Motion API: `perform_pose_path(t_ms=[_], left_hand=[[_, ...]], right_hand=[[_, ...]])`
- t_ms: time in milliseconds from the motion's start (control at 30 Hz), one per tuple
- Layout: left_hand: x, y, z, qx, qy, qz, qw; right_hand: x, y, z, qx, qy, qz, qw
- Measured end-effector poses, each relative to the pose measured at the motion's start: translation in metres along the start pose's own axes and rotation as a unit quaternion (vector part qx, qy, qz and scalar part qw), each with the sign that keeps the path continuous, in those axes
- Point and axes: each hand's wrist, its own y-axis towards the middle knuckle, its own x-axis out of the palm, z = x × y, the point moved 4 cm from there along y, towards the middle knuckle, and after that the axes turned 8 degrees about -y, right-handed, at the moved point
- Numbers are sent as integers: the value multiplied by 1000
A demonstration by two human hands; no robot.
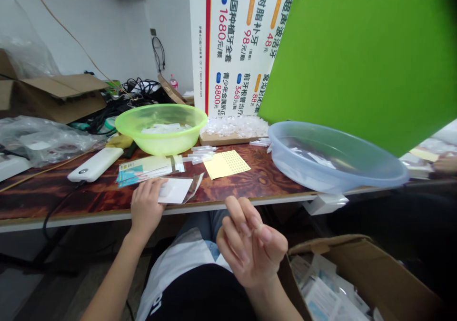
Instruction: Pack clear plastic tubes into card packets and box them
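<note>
Two hands in view. Left hand (pixel 145 209) rests at the edge of the wood-grain table (pixel 67 202), fingers lying over the end of a white card (pixel 175 190); can't tell if it's pinched. Clear plastic sleeve (pixel 193 188) touches the card's right side. Right hand (pixel 250 245) is raised off the table, palm turned inward, fingers half curled, holding nothing. Printed leaflets (pixel 143 172) lie just above the card, a yellow sticker sheet (pixel 226 164) to their right. Behind: green basin (pixel 160 128), blue translucent basin (pixel 332 157). Poster (pixel 243 45) reads 树脂补牙 98元, 韩国种植牙全套 1680元. Cardboard box (pixel 342 278) sits below right.
</note>
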Motion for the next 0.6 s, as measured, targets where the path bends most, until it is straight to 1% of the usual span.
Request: perform_pose_path(t_ms=[300,600], left_hand=[[-1,0,1,-6,3,0,1000],[-2,-1,2,-5,2,1,1000]], right_hand=[[0,0,2,16,3,27,999],[-2,1,3,15,17,19,1000]])
